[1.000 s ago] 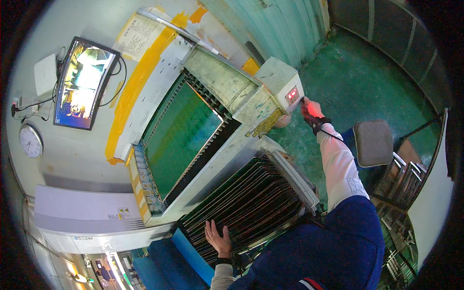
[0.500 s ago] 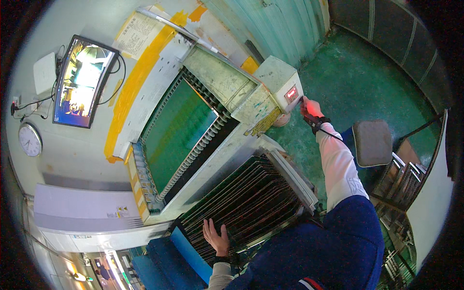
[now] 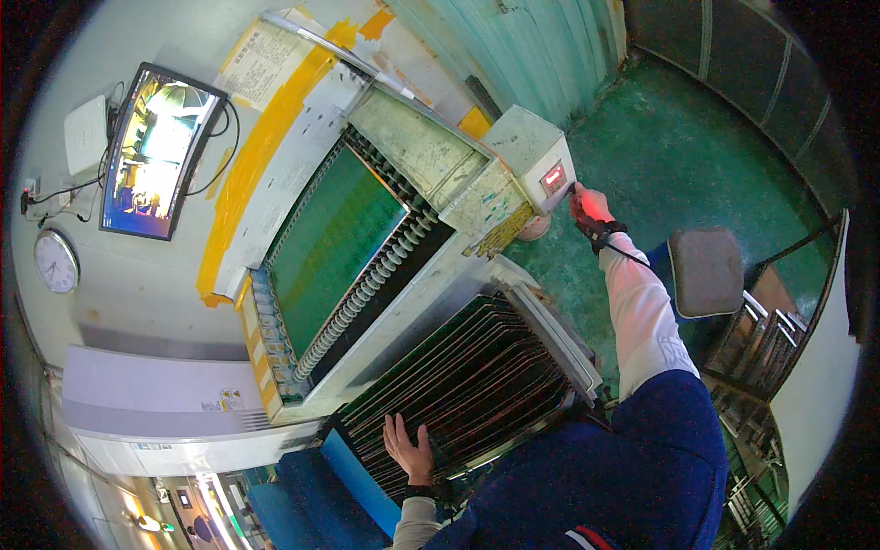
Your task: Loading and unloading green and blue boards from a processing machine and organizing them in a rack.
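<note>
My right hand (image 3: 591, 211), partly covered by a dark glove, reaches to the lower corner of a pale control box (image 3: 532, 151) with a red lit display. Its fingers are closed at a small dark part of the box that I cannot make out. Over a rack of upright dark panels (image 3: 458, 376), my left hand (image 3: 409, 451) is open, fingers spread, holding nothing; whether it touches the panel edges I cannot tell. Beyond the rack, a green flat panel (image 3: 339, 247) lies on the rollers (image 3: 367, 291) of a conveyor machine.
A grey-topped stool (image 3: 706, 272) stands right of my right arm, beside a metal rack (image 3: 765, 330). Blue padded material (image 3: 312, 495) lies left of my left hand. A screen (image 3: 160, 151) and a round clock (image 3: 57, 261) hang on the left wall.
The green panel has shifted slightly on the rollers, toward the far left, showing more of the front rollers. Both hands stay in nearly the same places.
</note>
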Demonstrator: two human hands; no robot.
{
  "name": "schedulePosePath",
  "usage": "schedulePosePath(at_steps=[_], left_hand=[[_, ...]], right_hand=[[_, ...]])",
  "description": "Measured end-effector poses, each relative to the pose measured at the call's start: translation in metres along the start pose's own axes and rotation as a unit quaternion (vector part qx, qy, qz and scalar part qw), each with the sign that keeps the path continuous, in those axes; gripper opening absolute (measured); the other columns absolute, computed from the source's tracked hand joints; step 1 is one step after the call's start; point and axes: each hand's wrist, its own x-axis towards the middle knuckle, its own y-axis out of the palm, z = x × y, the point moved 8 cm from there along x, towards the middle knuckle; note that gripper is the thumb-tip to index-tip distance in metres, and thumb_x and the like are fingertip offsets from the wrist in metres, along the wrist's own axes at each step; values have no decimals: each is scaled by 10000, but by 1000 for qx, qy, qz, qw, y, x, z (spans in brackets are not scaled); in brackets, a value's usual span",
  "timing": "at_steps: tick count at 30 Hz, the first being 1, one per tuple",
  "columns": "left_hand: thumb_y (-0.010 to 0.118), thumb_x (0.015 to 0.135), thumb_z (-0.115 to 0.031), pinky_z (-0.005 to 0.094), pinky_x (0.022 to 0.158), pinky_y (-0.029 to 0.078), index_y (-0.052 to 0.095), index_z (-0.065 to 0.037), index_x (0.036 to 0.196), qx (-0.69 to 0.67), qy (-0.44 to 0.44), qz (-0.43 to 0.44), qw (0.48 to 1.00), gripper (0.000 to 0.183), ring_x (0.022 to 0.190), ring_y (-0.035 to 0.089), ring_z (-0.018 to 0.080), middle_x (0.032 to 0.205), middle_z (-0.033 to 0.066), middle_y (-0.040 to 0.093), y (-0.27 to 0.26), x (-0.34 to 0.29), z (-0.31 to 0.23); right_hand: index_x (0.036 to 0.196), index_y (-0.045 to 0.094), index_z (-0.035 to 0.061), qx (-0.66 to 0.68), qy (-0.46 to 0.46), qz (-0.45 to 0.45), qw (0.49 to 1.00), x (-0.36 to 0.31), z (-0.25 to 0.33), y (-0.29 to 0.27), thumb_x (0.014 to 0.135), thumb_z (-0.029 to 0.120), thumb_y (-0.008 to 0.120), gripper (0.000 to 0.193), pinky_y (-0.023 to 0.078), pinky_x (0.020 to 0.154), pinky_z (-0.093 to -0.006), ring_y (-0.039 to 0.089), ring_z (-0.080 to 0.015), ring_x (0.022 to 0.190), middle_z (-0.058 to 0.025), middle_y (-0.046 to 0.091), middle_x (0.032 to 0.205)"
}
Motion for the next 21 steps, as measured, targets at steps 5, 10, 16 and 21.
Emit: schedulePosePath(at_steps=[5,10,16,21], left_hand=[[663,914,-357,517,1156,269,504,-42,1422,1,0,6,1000,619,1385,369,420,1537,178,409,0,1,0],[668,908,-353,513,1159,267,503,-45,1423,3,0,6,1000,622,1390,365,414,1538,172,409,-1,2,0],[667,915,-346,512,1159,267,499,-41,1426,2,-17,19,1000,619,1396,359,412,1546,182,393,2,0,3],[656,923,-347,517,1161,253,478,-47,1445,-2,-7,17,1000,627,1409,341,410,1556,179,378,1,-2,3]], right_hand=[[781,542,85,-10,-4,-18,1000,2,1,-3,990,316,623,322,427,501,-348,500,-179,517,-29,539,667],[779,547,75,-67,-37,-13,997,15,0,-9,984,323,631,332,430,502,-341,503,-176,521,-35,542,671],[767,539,77,-67,-36,-13,997,9,-1,-6,990,309,626,333,388,476,-326,470,-157,505,-23,513,648],[799,541,79,55,-8,4,998,-3,0,5,1003,275,612,291,321,447,-309,403,-134,479,10,463,620]])
